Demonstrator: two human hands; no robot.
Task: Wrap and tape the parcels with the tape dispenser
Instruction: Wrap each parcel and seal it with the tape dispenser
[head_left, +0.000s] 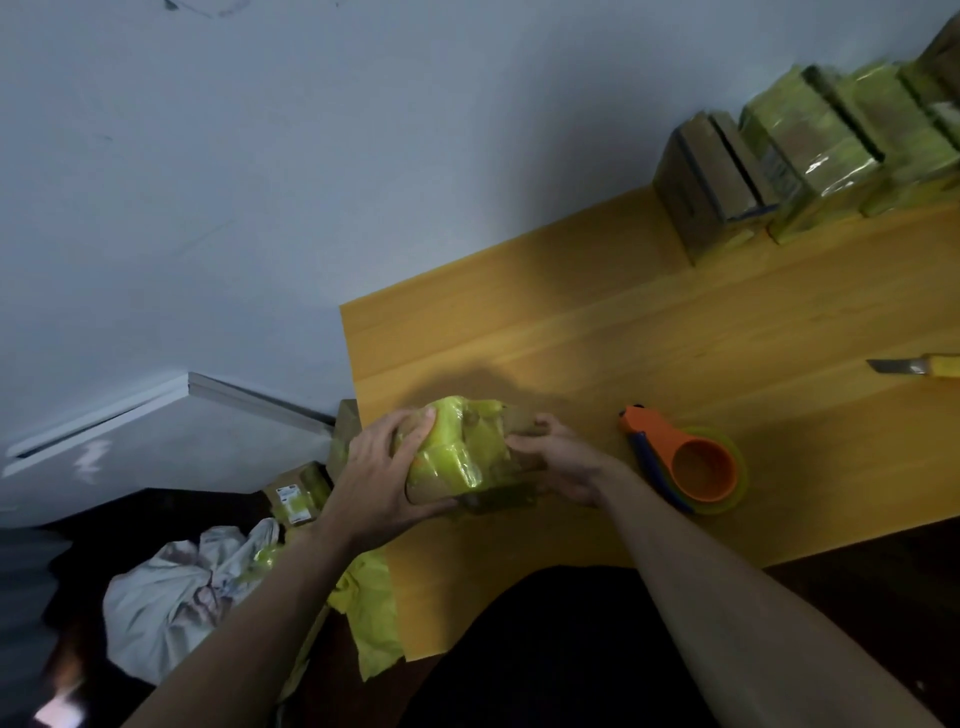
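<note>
A small brown cardboard parcel partly wound in shiny yellow-green tape (460, 457) sits at the near left part of the orange-yellow wooden desk (649, 322), held between both hands. The left hand (382, 470) clasps the parcel's left end, its fingers curled over the top and its thumb under the near edge, so this grip is closed around the parcel. The right hand (558, 460) holds the parcel's right end, with curled fingers pressing against the bare cardboard there.

Just to the right of the parcel lies the orange plastic tape dispenser with a roll of yellow-green tape (685, 460), resting on the desk and touched by neither hand. Farther right of the parcel, at the frame's edge, lies a yellow-handled utility knife with its blade out (914, 365). Well beyond the parcel, at the desk's far right end, stands a row of taped and plain brown cardboard boxes (810, 156). Below the parcel, a crumpled sheet of yellow-green wrap (371, 613) hangs over the desk's near left edge. Left of the parcel, off the desk, lies a bundled white cloth bag (176, 592).
</note>
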